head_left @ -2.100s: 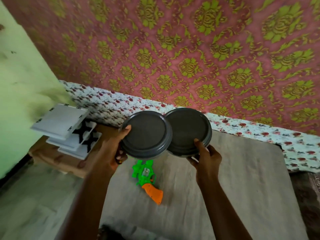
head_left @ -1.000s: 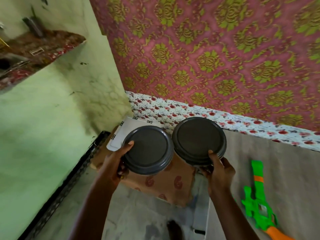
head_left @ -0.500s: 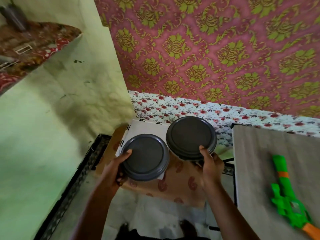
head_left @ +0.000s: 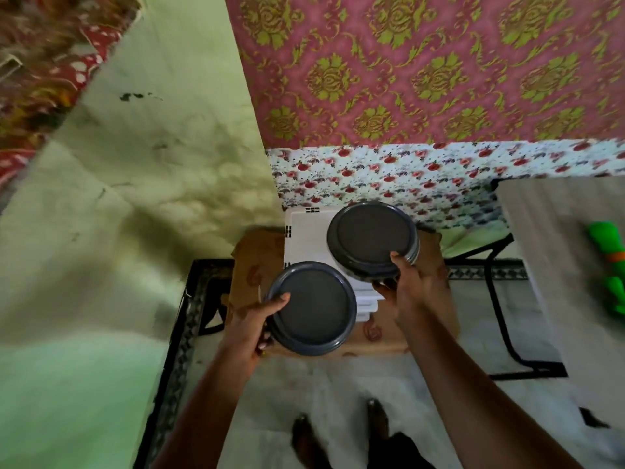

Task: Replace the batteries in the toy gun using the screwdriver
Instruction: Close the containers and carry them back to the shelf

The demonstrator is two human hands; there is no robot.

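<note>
My left hand point(head_left: 252, 328) grips the rim of a round dark grey plate point(head_left: 313, 308), thumb on top. My right hand point(head_left: 414, 286) grips a second dark grey plate point(head_left: 370, 238) by its near edge. Both plates hover over a small brown patterned stool point(head_left: 257, 265) that carries a stack of white boards point(head_left: 306, 228). The green toy gun point(head_left: 608, 262) with an orange band lies on the grey table point(head_left: 554, 231) at the far right, partly cut off by the frame edge. No screwdriver or batteries are in sight.
A green wall fills the left, pink patterned wallpaper and a floral cloth the back. A black metal frame point(head_left: 179, 336) runs along the floor at left. The table's black legs point(head_left: 504, 319) stand to the right of the stool. My feet show on the pale floor below.
The view swung left, away from the table and the toy gun. Both hands carried the plates over to the stool and lowered them; the left plate now sits lower than the right.
</note>
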